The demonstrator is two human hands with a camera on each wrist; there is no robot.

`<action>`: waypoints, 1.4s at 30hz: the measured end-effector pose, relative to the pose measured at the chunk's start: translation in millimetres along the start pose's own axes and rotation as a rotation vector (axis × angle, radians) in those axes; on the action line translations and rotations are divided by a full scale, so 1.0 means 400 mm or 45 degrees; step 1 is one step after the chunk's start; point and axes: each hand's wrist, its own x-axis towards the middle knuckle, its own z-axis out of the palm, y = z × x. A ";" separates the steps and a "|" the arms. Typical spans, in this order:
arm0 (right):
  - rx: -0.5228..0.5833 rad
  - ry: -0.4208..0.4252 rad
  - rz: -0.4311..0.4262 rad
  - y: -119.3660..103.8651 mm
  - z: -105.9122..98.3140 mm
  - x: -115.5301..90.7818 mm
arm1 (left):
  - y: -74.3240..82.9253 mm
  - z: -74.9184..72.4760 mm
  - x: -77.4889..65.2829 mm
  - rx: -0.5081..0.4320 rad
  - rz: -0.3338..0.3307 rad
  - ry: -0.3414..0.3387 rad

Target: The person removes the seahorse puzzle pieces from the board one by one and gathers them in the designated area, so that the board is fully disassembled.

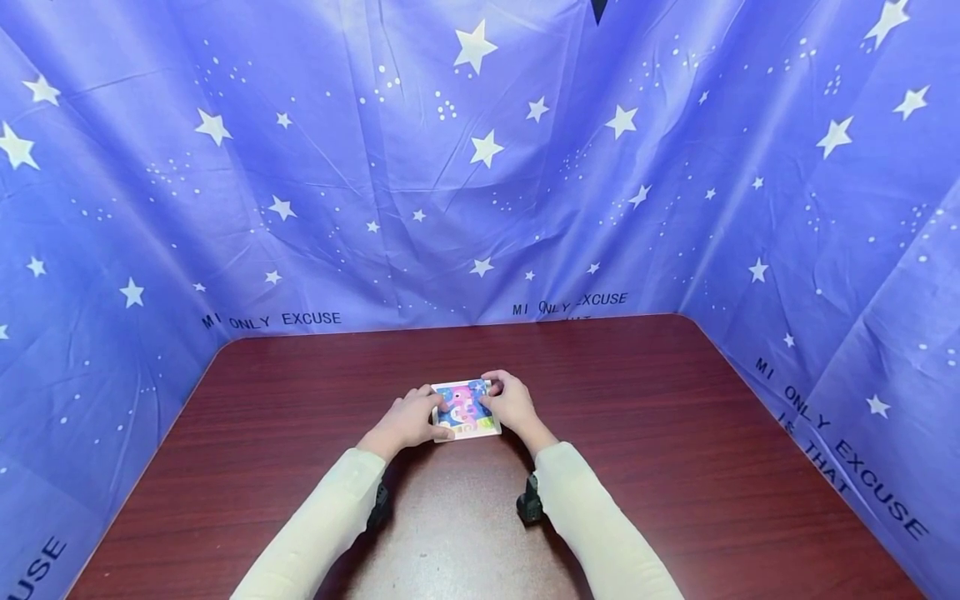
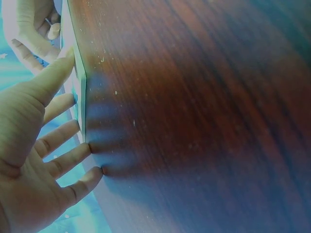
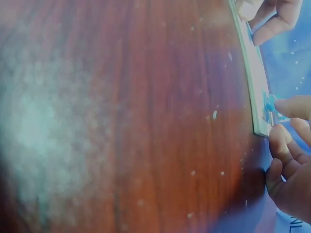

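A small square picture puzzle (image 1: pixel 461 408) with a white frame lies flat on the table, showing a pink animal on blue. My left hand (image 1: pixel 414 418) lies along its left side, thumb on the near-left corner and a fingertip on the picture. In the left wrist view the fingers (image 2: pixel 63 133) are spread and fairly straight, some tips on the tabletop. At the far-right corner my right hand (image 1: pixel 513 402) pinches a small blue puzzle piece (image 1: pixel 478 387) with a pale star. The right wrist view shows this blue piece (image 3: pixel 268 102) raised at the board's edge beside the fingertips.
The dark red wood-grain table (image 1: pixel 300 392) extends around the puzzle on all sides. Behind and beside it hangs a blue curtain (image 1: pixel 420 167) with white stars and lettering. Black wrist cameras (image 1: pixel 531 500) sit under the pale sleeves.
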 end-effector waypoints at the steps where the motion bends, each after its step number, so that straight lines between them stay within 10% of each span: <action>1: 0.011 0.007 -0.002 0.000 0.000 0.000 | 0.000 0.000 0.000 -0.001 -0.001 -0.002; 42: 0.149 0.109 -0.118 -0.001 0.004 0.001 | -0.005 0.008 -0.001 -0.003 0.026 0.032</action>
